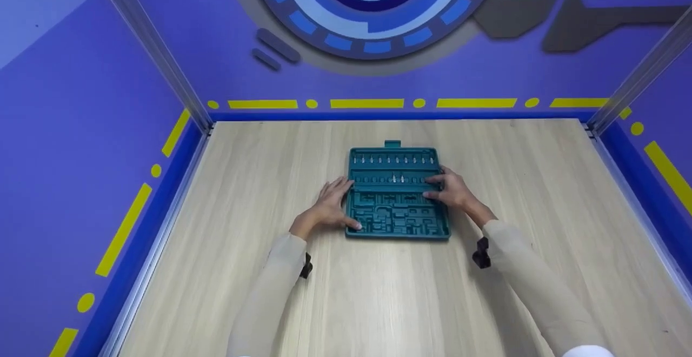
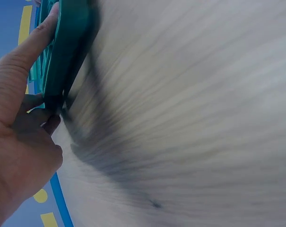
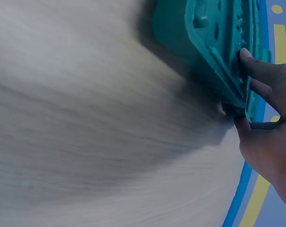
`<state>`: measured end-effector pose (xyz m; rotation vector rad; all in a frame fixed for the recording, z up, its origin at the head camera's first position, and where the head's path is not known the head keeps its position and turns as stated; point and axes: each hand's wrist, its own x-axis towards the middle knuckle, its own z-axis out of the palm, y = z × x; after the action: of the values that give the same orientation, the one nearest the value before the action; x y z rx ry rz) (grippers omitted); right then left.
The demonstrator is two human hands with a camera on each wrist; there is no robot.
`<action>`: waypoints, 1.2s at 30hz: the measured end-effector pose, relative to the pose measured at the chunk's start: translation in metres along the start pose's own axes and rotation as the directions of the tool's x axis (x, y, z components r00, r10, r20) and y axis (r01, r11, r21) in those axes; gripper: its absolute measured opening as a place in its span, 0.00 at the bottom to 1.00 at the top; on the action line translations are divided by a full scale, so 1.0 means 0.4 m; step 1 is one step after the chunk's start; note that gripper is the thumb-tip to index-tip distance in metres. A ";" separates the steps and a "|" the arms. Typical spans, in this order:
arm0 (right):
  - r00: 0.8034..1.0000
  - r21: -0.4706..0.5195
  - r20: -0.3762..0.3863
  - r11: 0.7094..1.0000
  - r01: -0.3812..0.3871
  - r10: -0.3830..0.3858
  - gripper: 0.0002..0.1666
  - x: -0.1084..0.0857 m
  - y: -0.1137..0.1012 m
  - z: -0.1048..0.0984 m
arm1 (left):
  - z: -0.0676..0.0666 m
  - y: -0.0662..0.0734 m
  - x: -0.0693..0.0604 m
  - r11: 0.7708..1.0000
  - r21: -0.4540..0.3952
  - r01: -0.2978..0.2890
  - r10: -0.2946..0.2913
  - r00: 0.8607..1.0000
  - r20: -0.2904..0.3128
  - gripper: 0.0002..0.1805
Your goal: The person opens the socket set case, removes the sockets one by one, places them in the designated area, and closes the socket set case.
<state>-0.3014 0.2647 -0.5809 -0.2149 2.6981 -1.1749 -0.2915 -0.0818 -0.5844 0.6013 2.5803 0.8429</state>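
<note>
- Green case [image 1: 392, 188], open & face up, sits approx. mid-table, nearer the back edge; a small tab [image 1: 392, 144] juts from its far side.
- Inside: silver bits line the far row [image 1: 388, 160]; just two bits [image 1: 401, 179] show in the next row. Moulded recesses [image 1: 384, 213] fill the near part.
- L hand [image 1: 331, 205], fingers spread, grips the case's left edge, thumb over the near-left rim.
- R hand [image 1: 457, 190] pinches the right edge nr the middle ridge, fingertips on top.
- Risk, by our read: uneven lift or tilt could spill bits, esp. the two in the sparse row. If the halves fold at the ridge, R fingertips could get nipped.
- Head cam gives the contents & both hands; L wrist cam adds fingertips [image 2: 53, 124] tucked low at the case edge, hidden from above. R wrist cam likewise has a finger beneath the rim. Whether the case is fully off the table: can't tell.
- Beyond: pale sleeves [image 1: 270, 297], wood-grain table [image 1: 259, 200], blue back wall [image 1: 205, 48] w/ yellow dashes.
</note>
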 end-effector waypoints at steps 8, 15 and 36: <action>1.000 -0.046 -0.012 0.999 0.015 -0.015 0.27 -0.024 -0.003 0.009 | 0.005 0.000 -0.011 1.000 0.005 0.018 -0.017 1.000 -0.010 0.67; 0.996 -0.188 -0.021 0.979 0.084 -0.090 0.25 -0.057 -0.002 -0.002 | 0.015 -0.011 -0.036 1.000 -0.014 0.016 -0.016 1.000 -0.001 0.68; 0.993 -0.175 0.061 0.978 0.113 -0.104 0.28 -0.117 0.005 -0.027 | 0.013 -0.020 -0.075 0.997 -0.013 -0.082 0.081 0.997 -0.004 0.62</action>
<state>-0.2585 0.2836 -0.5696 -0.4182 2.7766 -0.9398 -0.2659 -0.1002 -0.5875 0.7059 2.5661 0.8874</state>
